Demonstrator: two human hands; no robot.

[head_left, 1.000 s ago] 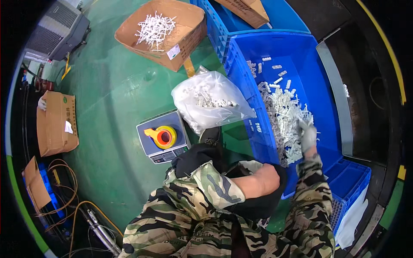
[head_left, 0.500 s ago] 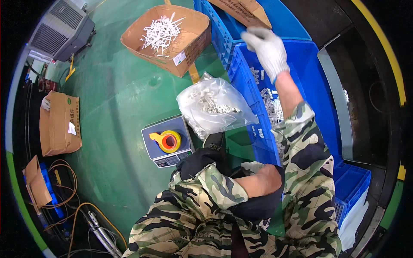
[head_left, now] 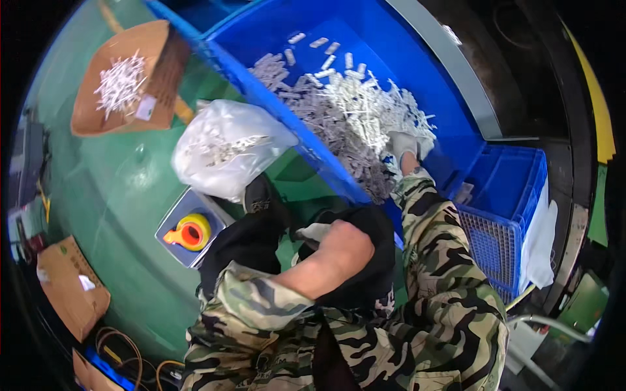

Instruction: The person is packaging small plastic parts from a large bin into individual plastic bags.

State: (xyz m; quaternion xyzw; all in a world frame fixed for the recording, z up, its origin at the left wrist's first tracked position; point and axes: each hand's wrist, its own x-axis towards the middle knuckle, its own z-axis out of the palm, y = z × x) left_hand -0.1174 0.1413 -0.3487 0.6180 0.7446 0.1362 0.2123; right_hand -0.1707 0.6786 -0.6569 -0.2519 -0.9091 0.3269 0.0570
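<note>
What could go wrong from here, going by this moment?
The soft plastic bag of parts sits close by the person's shoe, so a shifted foot might tip it. The roll of tape lying on the scale could skew a reading. The gloved right hand is among loose white parts in the blue crate; some might snag or slip.

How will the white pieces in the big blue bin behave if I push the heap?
The white pieces will probably slide apart, since they lie loose in the big blue bin. Each is likely light, looking small beside the right hand. Some may snag, as they overlap at many angles.
</note>
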